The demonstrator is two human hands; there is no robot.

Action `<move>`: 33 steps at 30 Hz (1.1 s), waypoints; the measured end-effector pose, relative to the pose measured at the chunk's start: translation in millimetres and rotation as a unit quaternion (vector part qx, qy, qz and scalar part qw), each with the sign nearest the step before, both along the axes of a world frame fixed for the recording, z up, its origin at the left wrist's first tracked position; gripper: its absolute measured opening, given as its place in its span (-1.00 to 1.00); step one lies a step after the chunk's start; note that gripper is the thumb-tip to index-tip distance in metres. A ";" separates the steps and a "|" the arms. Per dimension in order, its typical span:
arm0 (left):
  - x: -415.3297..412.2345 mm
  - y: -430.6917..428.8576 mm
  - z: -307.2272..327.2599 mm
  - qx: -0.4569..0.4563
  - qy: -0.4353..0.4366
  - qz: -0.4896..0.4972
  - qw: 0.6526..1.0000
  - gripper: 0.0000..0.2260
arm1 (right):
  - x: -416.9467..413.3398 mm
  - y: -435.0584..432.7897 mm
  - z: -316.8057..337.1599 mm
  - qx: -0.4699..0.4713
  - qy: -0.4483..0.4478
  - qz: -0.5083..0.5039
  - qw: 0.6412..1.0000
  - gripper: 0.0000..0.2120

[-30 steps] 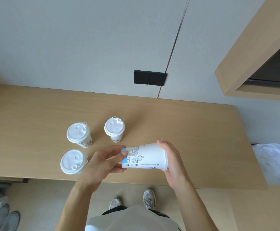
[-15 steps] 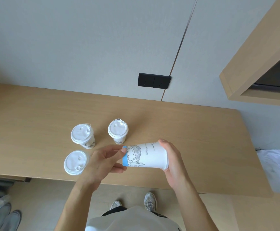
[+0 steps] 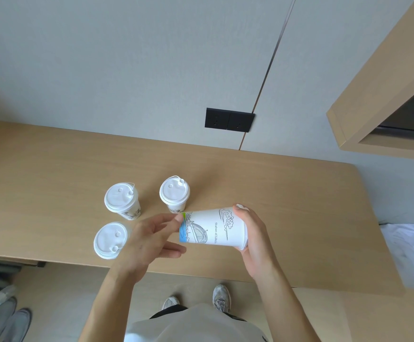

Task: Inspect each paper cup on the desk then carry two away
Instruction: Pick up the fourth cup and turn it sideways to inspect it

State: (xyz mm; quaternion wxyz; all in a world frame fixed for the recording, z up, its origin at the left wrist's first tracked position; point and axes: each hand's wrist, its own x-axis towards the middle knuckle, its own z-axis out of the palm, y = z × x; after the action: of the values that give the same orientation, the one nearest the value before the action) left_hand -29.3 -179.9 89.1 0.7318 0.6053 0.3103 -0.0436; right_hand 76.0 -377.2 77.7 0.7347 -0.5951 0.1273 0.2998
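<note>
A white paper cup (image 3: pixel 213 227) with black line drawings and a blue-green band at its base lies sideways in the air above the wooden desk (image 3: pixel 299 206). My right hand (image 3: pixel 252 233) grips its lid end. My left hand (image 3: pixel 151 240) touches its base with the fingertips, the other fingers spread. Three more lidded white cups stand upright on the desk to the left: one at the back left (image 3: pixel 122 201), one at the back middle (image 3: pixel 175 193), one near the front edge (image 3: pixel 109 240), partly behind my left hand.
A black double socket (image 3: pixel 229 119) sits on the grey wall behind the desk. A wooden shelf unit (image 3: pixel 378 95) juts out at the upper right. White bedding (image 3: pixel 413 253) lies at the right. Shoes (image 3: pixel 8 322) and a bottle are on the floor at the lower left.
The held cup has been turned about its long axis between my hands, showing a different part of its print. The three standing cups have stayed in place.
</note>
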 end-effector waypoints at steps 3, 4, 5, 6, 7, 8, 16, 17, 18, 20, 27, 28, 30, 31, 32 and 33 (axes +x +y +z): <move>-1.8 2.4 -2.6 -0.018 -0.022 0.003 1.000 -0.70 | 0.1 -1.8 -0.1 0.008 -0.010 0.005 1.000 -0.63; -2.3 3.0 -2.6 -0.027 -0.027 -0.001 0.999 -0.66 | 0.2 -2.3 0.4 0.012 -0.009 0.005 1.000 -0.65; -2.1 3.5 -1.9 -0.027 -0.023 -0.002 0.999 -0.65 | 0.4 -2.8 -0.2 0.014 -0.009 0.005 1.000 -0.67; -1.5 3.0 -0.4 -0.025 -0.015 0.001 1.000 -0.67 | 0.2 -2.9 -0.1 0.016 -0.007 0.006 1.000 -0.67; -0.7 2.1 1.3 -0.021 -0.008 0.003 1.000 -0.71 | -0.1 -2.6 -0.6 0.016 -0.006 0.006 1.000 -0.66; 0.2 1.0 2.5 -0.017 -0.002 0.004 1.000 -0.72 | -0.7 -1.9 0.0 0.017 -0.005 0.008 1.000 -0.64; 1.2 -0.4 4.9 -0.011 -0.017 0.010 1.000 -0.78 | 0.0 -5.0 -0.3 0.022 -0.009 0.024 0.999 -0.51; 1.8 -1.5 5.4 -0.003 -0.011 0.008 1.000 -0.78 | -0.3 -5.4 -0.1 0.024 -0.012 0.028 0.999 -0.54; 2.0 -2.1 5.5 0.000 -0.011 0.005 1.000 -0.77 | -0.6 -5.9 0.7 0.027 -0.014 0.030 0.999 -0.60; 0.7 -2.7 3.8 -0.008 -0.035 0.005 0.999 -0.75 | -0.6 -7.1 1.5 0.026 -0.012 0.025 0.999 -0.64; 0.4 -6.4 4.6 -0.002 -0.029 -0.007 1.000 -0.74 | -0.5 -10.2 -1.5 0.012 -0.008 0.015 1.000 -0.50; -0.8 -6.4 4.2 -0.005 -0.043 -0.009 0.999 -0.71 | -0.5 -10.2 -1.6 0.010 -0.007 0.011 1.000 -0.50; -1.0 -6.7 4.7 -0.004 -0.049 -0.012 0.999 -0.64 | 0.3 -11.7 -2.9 0.005 -0.003 0.000 1.000 -0.47; -0.6 -7.0 4.6 -0.003 -0.042 -0.007 0.999 -0.64 | 0.6 -12.5 -3.3 0.006 -0.001 -0.004 1.000 -0.45; 0.2 -8.2 6.0 -0.006 -0.035 0.001 0.999 -0.67 | 1.1 -13.4 -3.7 0.009 0.002 -0.006 1.000 -0.44; 0.9 -9.5 7.1 -0.007 -0.028 0.007 1.000 -0.69 | 1.7 -14.2 -4.0 0.013 0.004 -0.009 1.000 -0.43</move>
State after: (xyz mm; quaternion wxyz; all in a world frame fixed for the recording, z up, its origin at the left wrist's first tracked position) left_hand -28.3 -189.4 96.1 0.7448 0.5988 0.2935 -0.0240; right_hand 77.7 -391.3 73.8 0.7448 -0.5829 0.1310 0.2973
